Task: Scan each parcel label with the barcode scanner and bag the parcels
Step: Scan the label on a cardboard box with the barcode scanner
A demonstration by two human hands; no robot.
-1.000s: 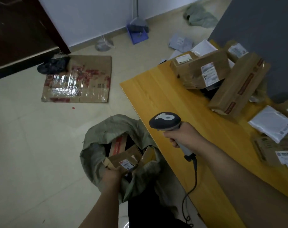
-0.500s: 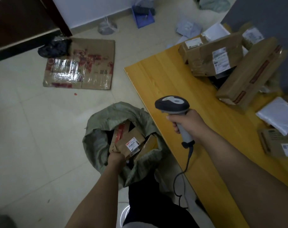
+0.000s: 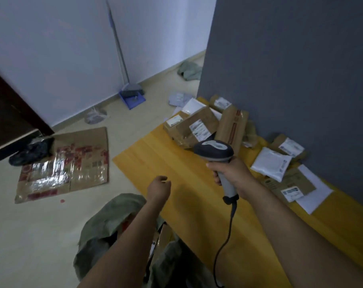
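Note:
My right hand (image 3: 230, 173) grips the handle of the grey barcode scanner (image 3: 214, 151) above the yellow table (image 3: 176, 169); its cable hangs down. My left hand (image 3: 158, 188) is raised over the table's near edge, holds nothing, and has loosely curled fingers. Below my left arm the green sack (image 3: 108, 223) stands on the floor with cardboard parcels (image 3: 164, 235) inside. Brown boxes with white labels (image 3: 195, 127) are stacked at the table's far end. A white mailer (image 3: 269, 163) and a brown envelope (image 3: 288, 183) lie along the grey wall.
A flattened cardboard sheet (image 3: 66, 165) lies on the floor at left beside a black bag (image 3: 31, 152). A broom and blue dustpan (image 3: 130, 96) lean against the white wall. Loose packets (image 3: 178, 98) lie on the floor beyond the table. A dark door (image 3: 8, 117) is at far left.
My left hand let go of the parcel in the sack and rose over the table edge. The view tilted up towards the wall. My right hand still holds the scanner.

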